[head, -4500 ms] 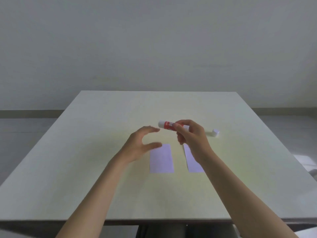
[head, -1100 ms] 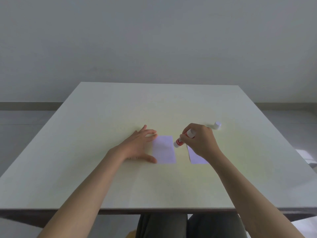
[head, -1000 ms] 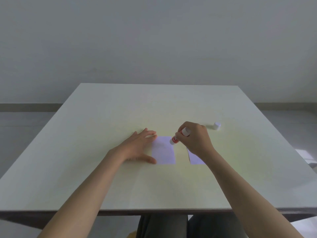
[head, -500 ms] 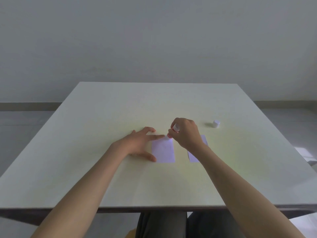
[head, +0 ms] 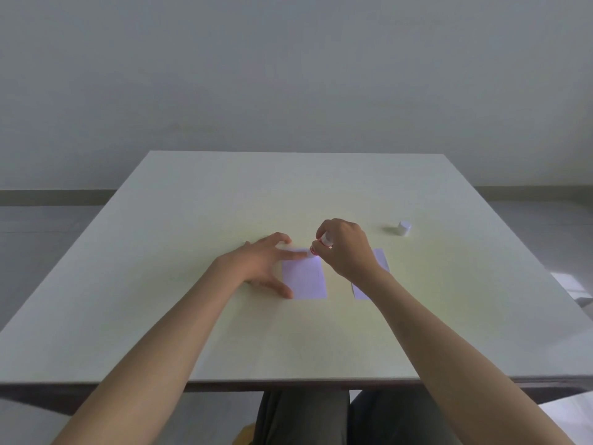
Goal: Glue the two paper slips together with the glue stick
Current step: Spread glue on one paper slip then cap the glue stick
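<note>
Two pale lilac paper slips lie side by side on the table [head: 192, 332]. My left hand [head: 261, 263] is spread flat, its index finger and thumb pressing the left edge of the left slip [head: 306, 279]. My right hand [head: 345, 248] grips the red and white glue stick [head: 321, 245], tilted with its tip touching the far right corner of the left slip. The right slip [head: 378, 258] is mostly hidden under my right hand and wrist.
The glue stick's white cap [head: 404, 228] stands on the table, beyond and to the right of the slips. The table's near edge runs just above my lap. A wall rises behind the far edge.
My right hand has brought the glue stick down and leftward from the air to the far edge of the left slip. My left hand went from hovering to pressing flat on that slip.
</note>
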Tool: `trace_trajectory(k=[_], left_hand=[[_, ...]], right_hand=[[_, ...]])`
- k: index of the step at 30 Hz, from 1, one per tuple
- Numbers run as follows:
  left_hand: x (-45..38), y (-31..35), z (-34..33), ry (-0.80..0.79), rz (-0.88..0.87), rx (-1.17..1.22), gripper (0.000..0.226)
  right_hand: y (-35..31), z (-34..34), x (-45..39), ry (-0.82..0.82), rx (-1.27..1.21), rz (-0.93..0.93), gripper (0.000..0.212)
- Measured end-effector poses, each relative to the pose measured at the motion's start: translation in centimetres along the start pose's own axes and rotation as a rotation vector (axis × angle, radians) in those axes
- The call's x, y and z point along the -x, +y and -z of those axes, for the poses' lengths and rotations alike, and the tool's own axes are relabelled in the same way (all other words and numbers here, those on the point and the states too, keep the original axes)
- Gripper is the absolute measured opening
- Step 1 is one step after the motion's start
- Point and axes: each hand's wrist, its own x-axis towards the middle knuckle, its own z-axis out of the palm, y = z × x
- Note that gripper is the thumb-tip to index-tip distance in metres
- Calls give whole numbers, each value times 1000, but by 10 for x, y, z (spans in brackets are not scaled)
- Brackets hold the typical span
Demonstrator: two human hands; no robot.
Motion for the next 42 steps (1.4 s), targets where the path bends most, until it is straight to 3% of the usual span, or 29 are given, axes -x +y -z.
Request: trace_trajectory(k=[15, 28, 32, 38, 42], left_hand=[[-3, -1, -2, -18, 37, 48, 91], [-4, -2, -5, 25, -32, 19, 86], [-3, -2, -4, 58, -56, 23, 77], [-3, -2, -5, 46, -49, 65, 54], [-4, -3, -7, 55, -48, 52, 55]], right_hand=[[-11, 6, 30, -56, 46, 70, 10], [-12, 13, 34, -96, -68, 7, 6], [-19, 14, 30, -47, -216, 10, 8], [-21, -5, 24, -78, -215, -5, 7], [-16, -9, 21, -84, -224, -25, 7]])
